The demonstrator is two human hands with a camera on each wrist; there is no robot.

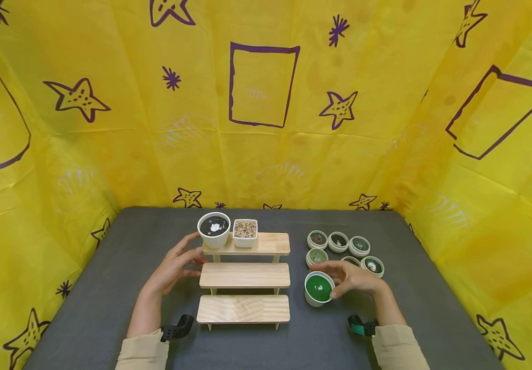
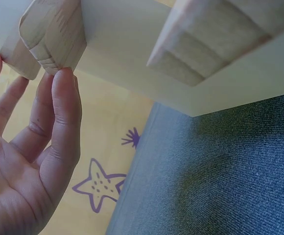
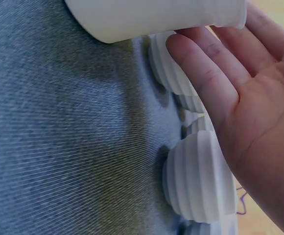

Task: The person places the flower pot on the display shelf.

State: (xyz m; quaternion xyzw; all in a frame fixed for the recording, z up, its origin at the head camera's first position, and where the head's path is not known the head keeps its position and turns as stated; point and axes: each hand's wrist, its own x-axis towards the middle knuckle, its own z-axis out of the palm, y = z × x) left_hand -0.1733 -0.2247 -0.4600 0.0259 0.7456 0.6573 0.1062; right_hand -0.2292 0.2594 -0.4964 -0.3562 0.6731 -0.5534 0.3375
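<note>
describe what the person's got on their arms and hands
Both hands, the left hand and the right hand, are bare. Both arms wear beige long sleeves. A black device sits at the left wrist, and a black and teal one at the right.

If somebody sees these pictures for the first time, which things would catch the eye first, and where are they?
First the bright yellow backdrop with purple stars, walling in the grey table. Next the three-step wooden stand at the centre, with a round white pot and a square white pot on its top step. The left hand touches the stand's left side, and the right hand touches a white pot of green moss, in front of a cluster of small ribbed pots.
</note>
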